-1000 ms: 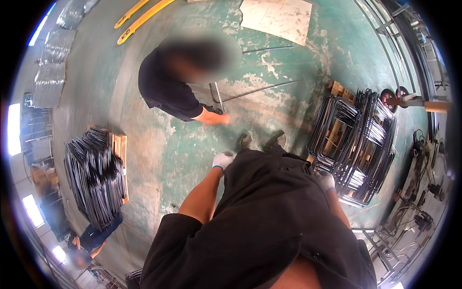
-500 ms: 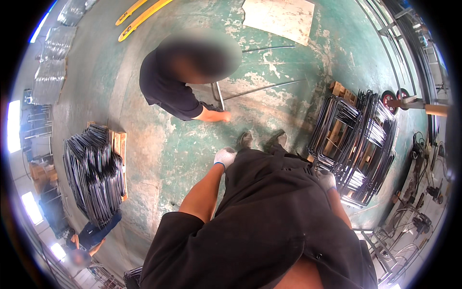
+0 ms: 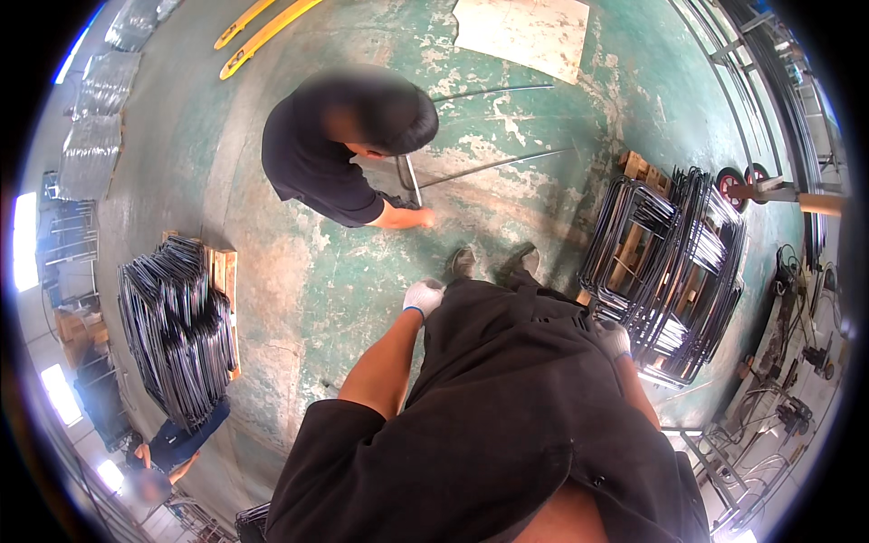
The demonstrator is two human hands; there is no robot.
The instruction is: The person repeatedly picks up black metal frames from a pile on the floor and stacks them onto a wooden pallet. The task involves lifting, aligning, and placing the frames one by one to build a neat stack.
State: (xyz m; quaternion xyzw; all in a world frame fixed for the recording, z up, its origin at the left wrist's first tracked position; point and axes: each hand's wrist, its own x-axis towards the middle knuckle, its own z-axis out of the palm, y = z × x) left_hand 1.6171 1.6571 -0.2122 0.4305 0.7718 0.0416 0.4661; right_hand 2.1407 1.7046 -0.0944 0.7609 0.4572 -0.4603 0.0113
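My left hand [image 3: 423, 297], in a white glove with a blue cuff edge, hangs beside my left thigh, against the dark trousers [image 3: 480, 317]. My right hand [image 3: 613, 338], also gloved in white, rests at the right side of the trousers, nearest the stack of black bent metal frames [image 3: 679, 262]. The fingers of both hands are hidden or too small to make out. Ahead of me a co-worker [image 3: 317, 154] in a dark shirt bends over, one hand low by a metal tube frame [image 3: 489, 168] on the green floor.
Another stack of metal frames [image 3: 176, 326] lies on a wooden pallet [image 3: 224, 308] at left, with a second person [image 3: 181, 443] behind it. Far off are yellow forks [image 3: 272, 36] and a pale sheet [image 3: 525, 32]. A wheeled cart [image 3: 731, 188] stands right, near machinery [image 3: 792, 412].
The co-worker's head has shifted slightly; the co-worker's low hand stays beside the tube frame. My hands have not visibly moved.
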